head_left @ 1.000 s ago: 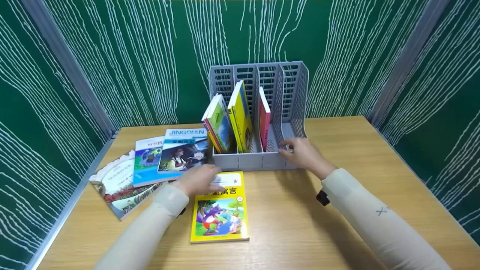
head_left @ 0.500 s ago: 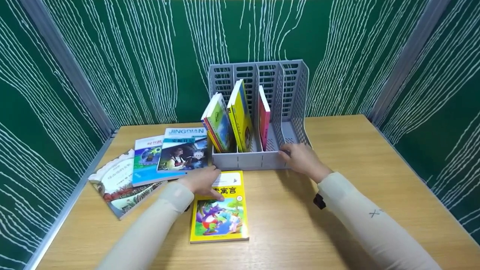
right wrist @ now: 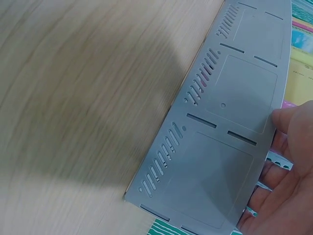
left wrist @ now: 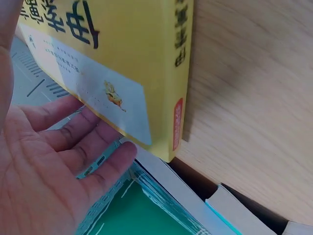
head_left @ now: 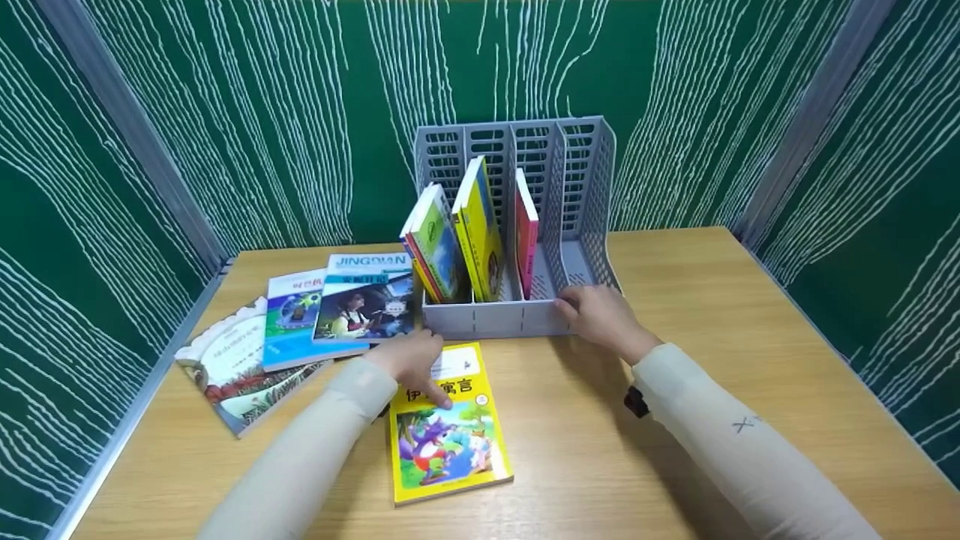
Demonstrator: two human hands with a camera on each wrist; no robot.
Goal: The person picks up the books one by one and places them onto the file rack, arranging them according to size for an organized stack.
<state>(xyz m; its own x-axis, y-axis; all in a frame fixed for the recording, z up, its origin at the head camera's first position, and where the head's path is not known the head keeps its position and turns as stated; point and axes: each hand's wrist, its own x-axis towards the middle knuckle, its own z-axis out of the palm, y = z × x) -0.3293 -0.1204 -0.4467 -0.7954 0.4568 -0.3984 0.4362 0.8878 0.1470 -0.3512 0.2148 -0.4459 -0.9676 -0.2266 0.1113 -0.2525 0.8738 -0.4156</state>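
Observation:
A yellow picture-cover book (head_left: pixel 450 431) lies at an angle in front of the grey rack. My left hand (head_left: pixel 411 361) holds its far end, thumb over the cover; in the left wrist view the fingers (left wrist: pixel 105 137) reach to the edge of the yellow book (left wrist: pixel 124 54). My right hand (head_left: pixel 604 319) grips the front lip of the grey book rack (head_left: pixel 499 319), thumb outside; the right wrist view shows fingers behind the rack's front wall (right wrist: pixel 225 117). Green-covered (head_left: pixel 436 240), yellow (head_left: pixel 480 232) and red (head_left: pixel 527 232) books stand in the rack's compartments, the left ones leaning.
Left of the rack lie three overlapping books: one marked JINGDIAN (head_left: pixel 367 300), a blue one (head_left: pixel 289 330) and a white one with a plant picture (head_left: pixel 240 360). Green walls with white streaks enclose the wooden table (head_left: pixel 697 300).
My left thumb has come down onto the yellow book's cover, and the book has turned, its near end shifting right. My right hand has settled slightly left on the rack's lip.

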